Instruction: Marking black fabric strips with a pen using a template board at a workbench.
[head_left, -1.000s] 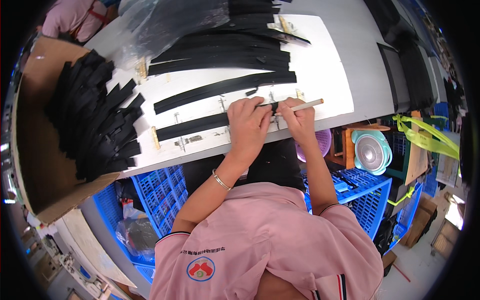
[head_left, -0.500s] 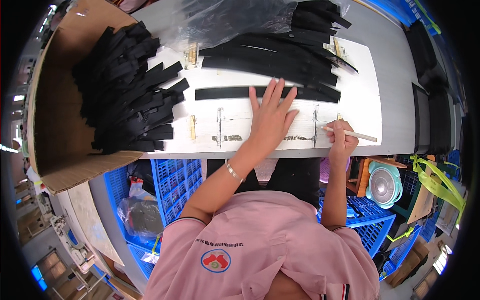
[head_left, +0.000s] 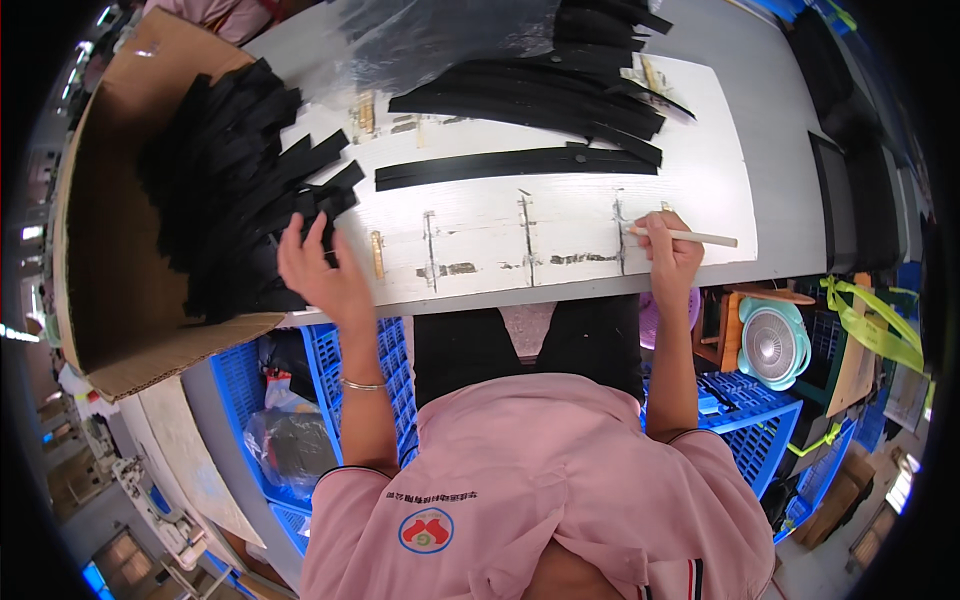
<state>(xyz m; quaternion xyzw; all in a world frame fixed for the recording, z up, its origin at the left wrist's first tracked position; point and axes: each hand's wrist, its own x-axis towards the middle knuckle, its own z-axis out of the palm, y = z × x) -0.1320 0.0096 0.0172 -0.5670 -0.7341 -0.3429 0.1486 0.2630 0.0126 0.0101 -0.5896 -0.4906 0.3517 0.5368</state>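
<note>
I've got both hands on my feed, well apart. My left hand [head_left: 330, 275] is back-up, fingers spread, slightly bent, pointing forward and a bit outward; left forearm [head_left: 367, 425] nearly straight ahead. My right hand [head_left: 672, 250] is more compact, thumb and fingers drawn into a writing-style pinch; right forearm [head_left: 672, 375] also forward, roughly parallel to the left one.

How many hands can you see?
2: the left hand, by the black strips and cardboard box, and the right hand, holding a pale pencil. Another person at the top may have hidden hands.
</note>
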